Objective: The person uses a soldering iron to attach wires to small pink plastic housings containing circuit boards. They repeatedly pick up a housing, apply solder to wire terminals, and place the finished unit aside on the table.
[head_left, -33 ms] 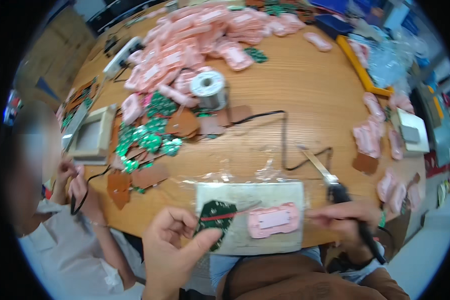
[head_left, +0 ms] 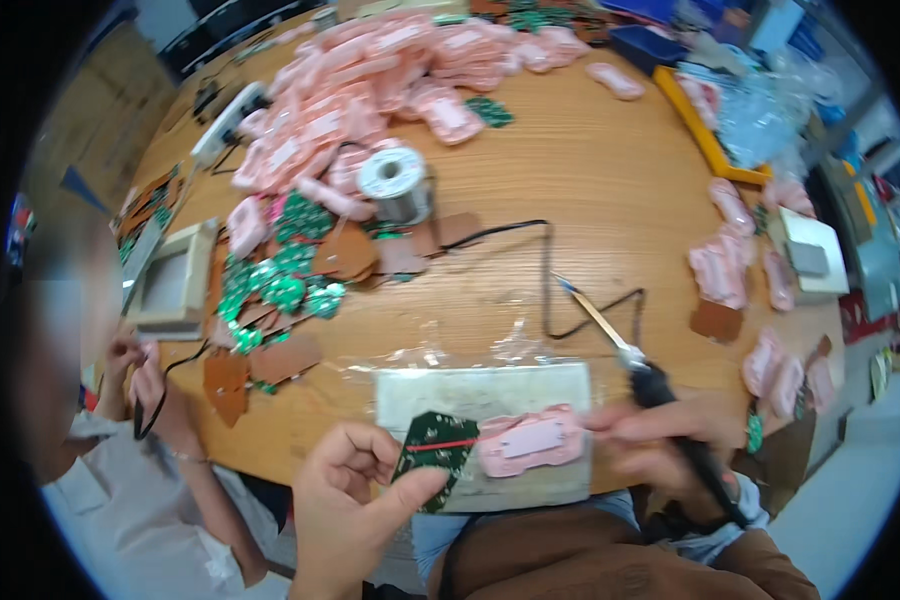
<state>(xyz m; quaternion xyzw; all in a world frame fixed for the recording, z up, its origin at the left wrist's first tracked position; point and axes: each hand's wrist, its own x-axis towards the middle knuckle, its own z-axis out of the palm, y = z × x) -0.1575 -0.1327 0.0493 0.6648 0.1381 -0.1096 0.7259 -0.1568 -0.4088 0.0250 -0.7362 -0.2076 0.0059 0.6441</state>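
My left hand (head_left: 355, 500) pinches a dark green circuit board (head_left: 438, 455) between thumb and fingers, over the left part of a pale work mat (head_left: 560, 487). A red wire (head_left: 440, 445) runs across the board toward a pink plastic shell (head_left: 530, 442). This shell lies on the mat with a pale rectangular panel facing up. In my right hand (head_left: 670, 435) is a soldering iron (head_left: 660, 393), its tip pointing away over the table. The thumb and index finger of that hand reach the shell's right edge; whether they grip it I cannot tell.
A solder spool (head_left: 400, 205) stands beyond the mat, near heaped green boards (head_left: 280, 285) and brown pieces. Pink shells (head_left: 370, 85) pile up at the back. A black cord (head_left: 548, 270) crosses the table. A yellow-edged tray (head_left: 692, 125) sits back right. Another person (head_left: 145, 490) works at left.
The whole view has shifted slightly. Relative to the mat, the circuit board in my left hand has moved right, closer to the pink shell. My right hand with the soldering iron has moved slightly left.
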